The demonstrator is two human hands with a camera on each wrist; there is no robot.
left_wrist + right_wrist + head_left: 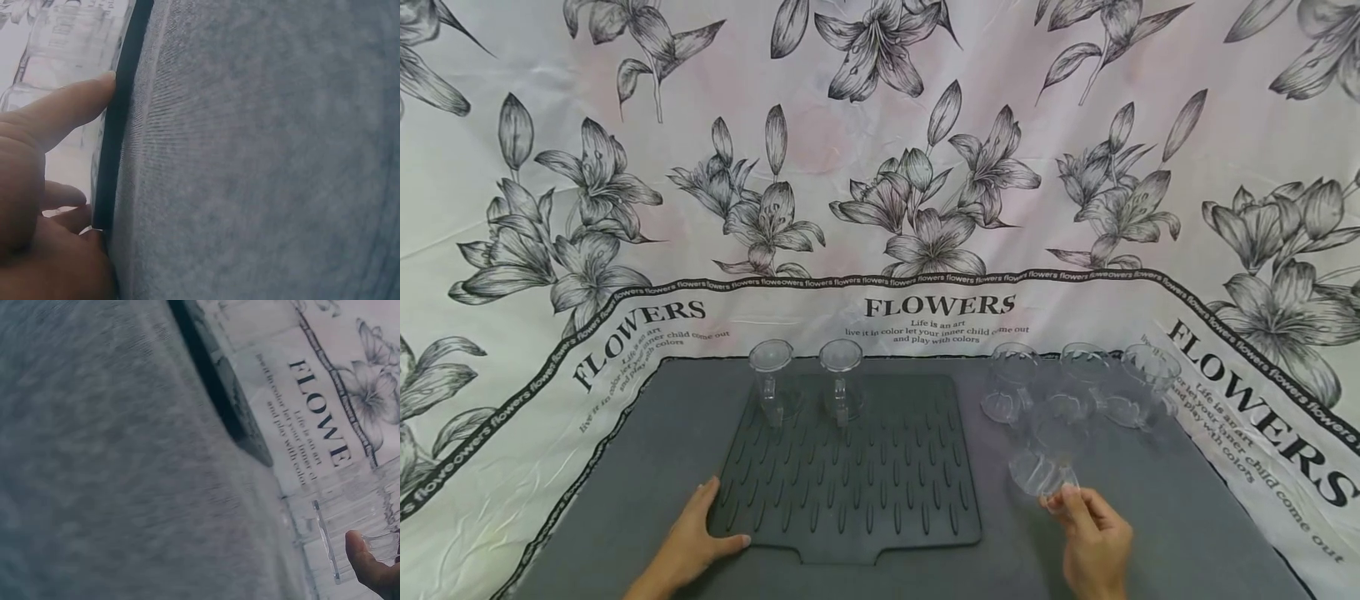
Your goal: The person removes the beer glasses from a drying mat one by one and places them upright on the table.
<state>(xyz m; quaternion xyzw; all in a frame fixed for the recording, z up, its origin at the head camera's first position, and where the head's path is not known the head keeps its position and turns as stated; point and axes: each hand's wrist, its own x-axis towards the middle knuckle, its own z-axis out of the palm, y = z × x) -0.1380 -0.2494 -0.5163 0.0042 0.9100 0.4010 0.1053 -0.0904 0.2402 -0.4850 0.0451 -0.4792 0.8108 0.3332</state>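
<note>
In the head view my right hand pinches the handle of a clear glass mug over the right side of the table. The right wrist view shows the thumb on that mug's handle, beside its ribbed wall. A dark drying mat with raised ridges lies in the middle. My left hand spans its front left corner, thumb along the front edge and fingers at the left side. At the mat's back left stand two clear mugs, one left of the other, handles towards me.
Behind the held mug stand several more clear mugs: one on the left, one in the middle and one on the right. A grey cloth covers the table. A flower-printed sheet hangs behind and at both sides.
</note>
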